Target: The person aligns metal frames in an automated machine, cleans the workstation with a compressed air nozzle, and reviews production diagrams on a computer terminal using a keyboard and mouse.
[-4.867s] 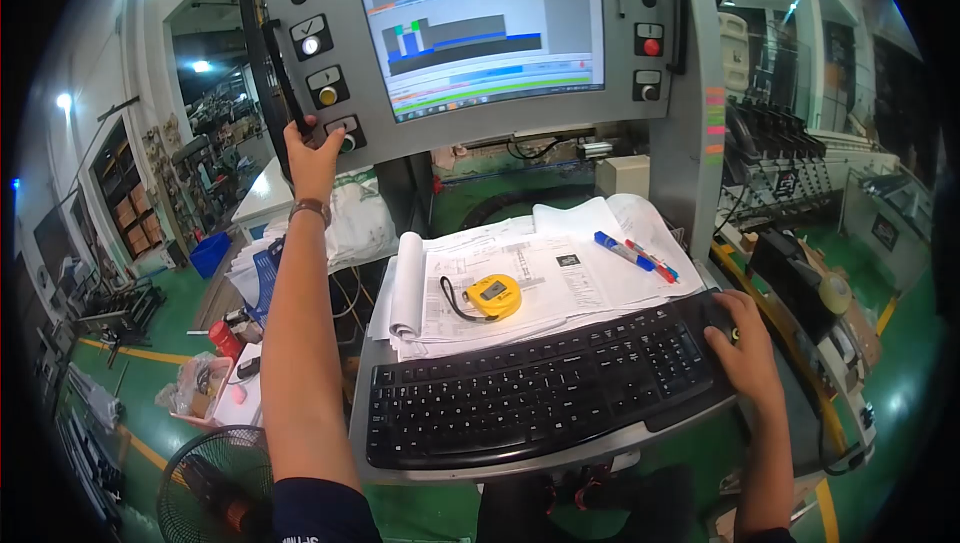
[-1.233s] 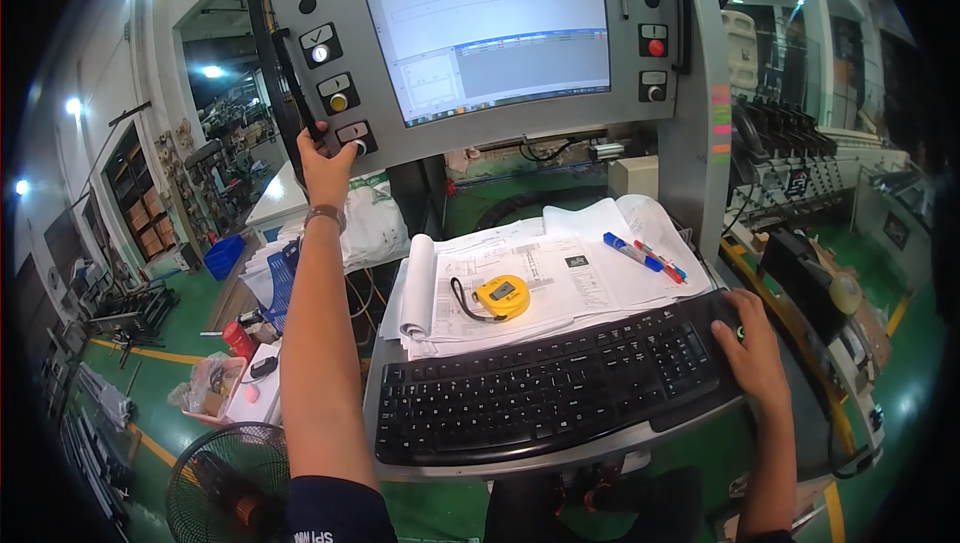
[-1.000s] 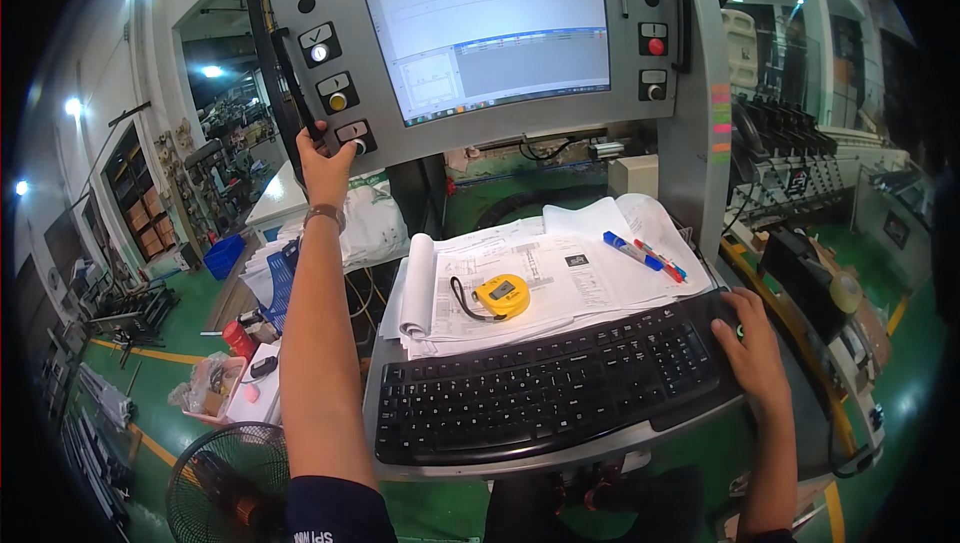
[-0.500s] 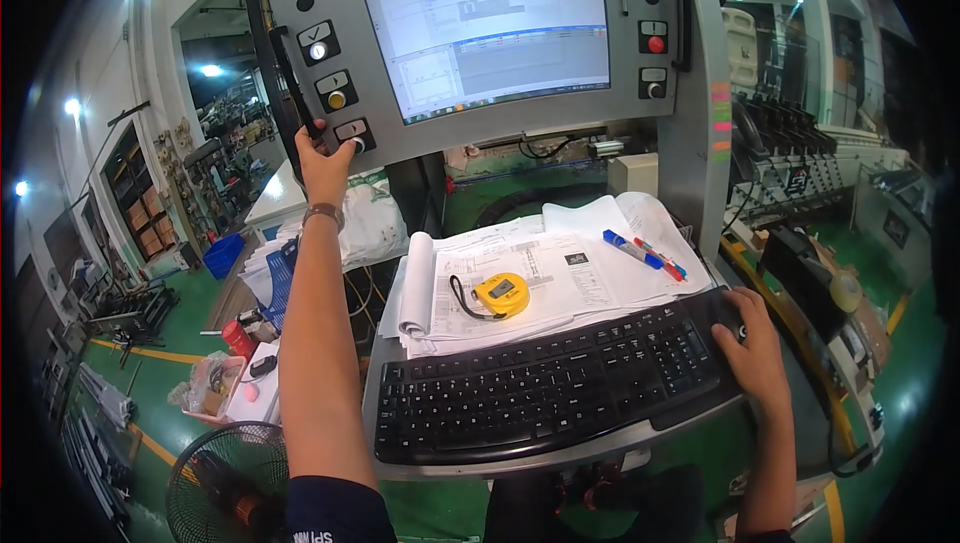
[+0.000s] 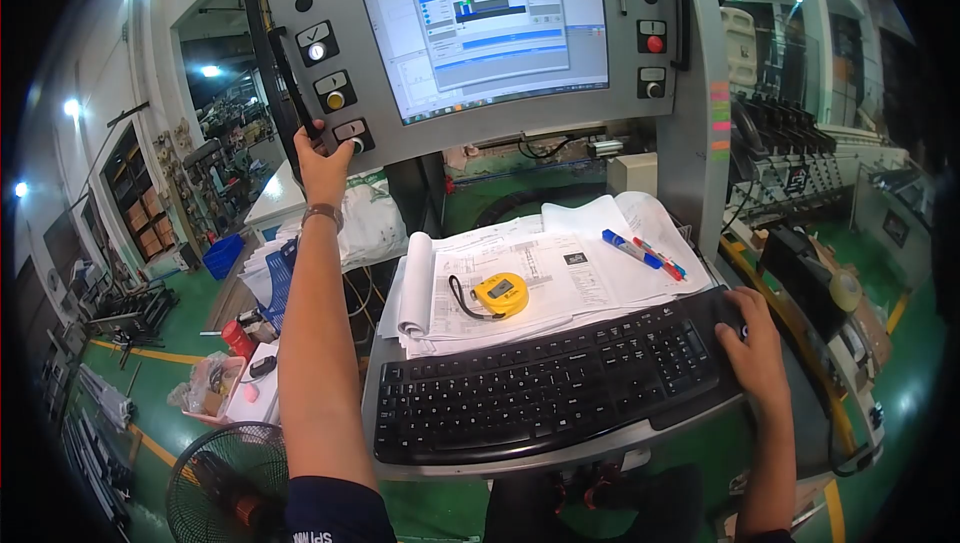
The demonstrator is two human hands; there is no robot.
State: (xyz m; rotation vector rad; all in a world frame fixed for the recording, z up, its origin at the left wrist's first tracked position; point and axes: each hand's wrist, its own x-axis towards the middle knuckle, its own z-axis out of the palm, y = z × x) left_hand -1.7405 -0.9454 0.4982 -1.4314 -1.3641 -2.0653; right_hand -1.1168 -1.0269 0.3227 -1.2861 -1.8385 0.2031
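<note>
My left hand (image 5: 324,163) is wrapped round the lower end of the black handle (image 5: 290,78) on the left side of a grey control panel (image 5: 520,115). Its thumb reaches to the lowest button (image 5: 357,143), touching or nearly touching it. At the right end of the black keyboard (image 5: 545,388), my right hand (image 5: 755,348) lies over a dark computer mouse (image 5: 741,331), mostly hidden under the fingers. The panel's screen (image 5: 490,33) shows a program window with a small blue and green drawing.
Behind the keyboard, papers (image 5: 540,253) bear a yellow tape measure (image 5: 502,295), a blue marker (image 5: 632,249) and a red pen (image 5: 660,259). A floor fan (image 5: 225,488) stands at lower left. Red buttons (image 5: 655,44) sit on the panel's right side. Machinery (image 5: 800,163) stands at right.
On the screen, a bright window with a drawing now stands out where the display was faded before. Both hands stay in nearly the same place.
</note>
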